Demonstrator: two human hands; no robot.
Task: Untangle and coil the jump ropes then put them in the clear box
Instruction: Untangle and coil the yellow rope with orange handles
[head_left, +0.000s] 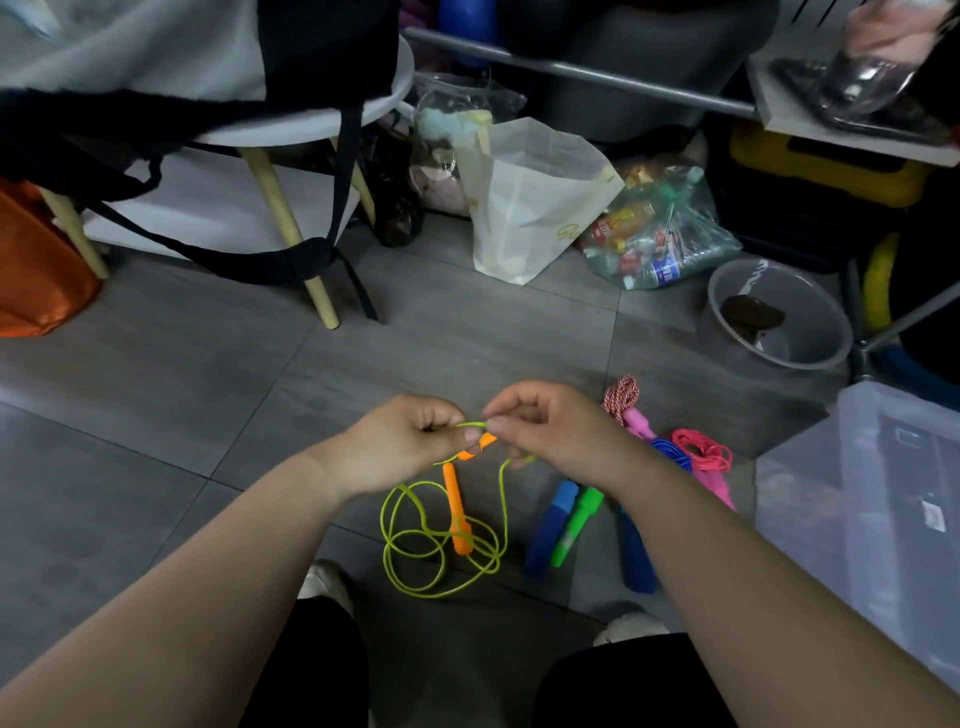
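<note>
Pinching yellow rope (431, 531), left hand (410, 441), right hand (550, 431) together — clear box (857, 519) far right, open floor (156, 415) left

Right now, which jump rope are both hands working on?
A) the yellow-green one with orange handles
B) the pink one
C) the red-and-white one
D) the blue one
A: the left hand and the right hand both pinch the yellow-green rope, with an orange handle below them.
</note>
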